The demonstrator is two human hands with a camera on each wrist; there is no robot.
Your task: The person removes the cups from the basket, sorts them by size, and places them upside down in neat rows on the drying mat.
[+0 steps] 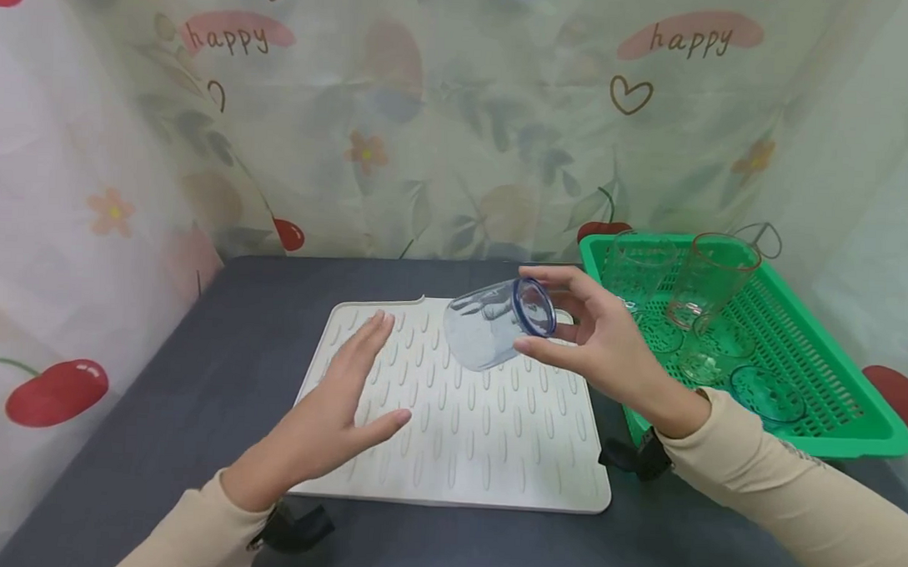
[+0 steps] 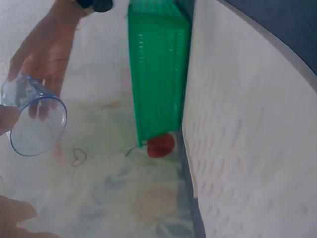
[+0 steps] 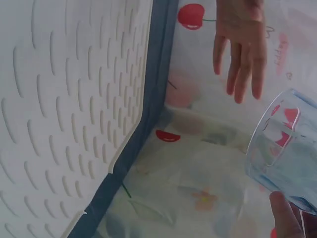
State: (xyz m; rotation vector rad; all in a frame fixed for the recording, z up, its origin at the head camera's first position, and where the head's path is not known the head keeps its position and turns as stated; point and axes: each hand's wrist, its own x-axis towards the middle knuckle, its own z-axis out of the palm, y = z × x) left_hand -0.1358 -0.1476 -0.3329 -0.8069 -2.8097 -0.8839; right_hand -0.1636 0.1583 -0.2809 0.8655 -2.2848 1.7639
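Observation:
A clear drinking glass (image 1: 482,326) with a blue ring at one end hangs tilted above the white ribbed mat (image 1: 485,460). My right hand (image 1: 610,339) grips it at the blue-ringed end, thumb below and fingers above. To the left of the glass, my left hand (image 1: 337,405) is held over the mat with fingers straight and thumb spread, touching nothing. The left wrist view shows the glass (image 2: 39,124) with its round mouth facing the camera. In the right wrist view the glass (image 3: 282,148) is partly cut off, and the left hand (image 3: 242,49) appears beyond it.
A green plastic basket (image 1: 835,347) stands at the right, holding several glasses, among them a red-rimmed glass (image 1: 713,280) and a blue-rimmed one (image 1: 765,394). The mat lies on a dark table (image 1: 195,391). Printed curtains (image 1: 459,133) enclose the back and sides.

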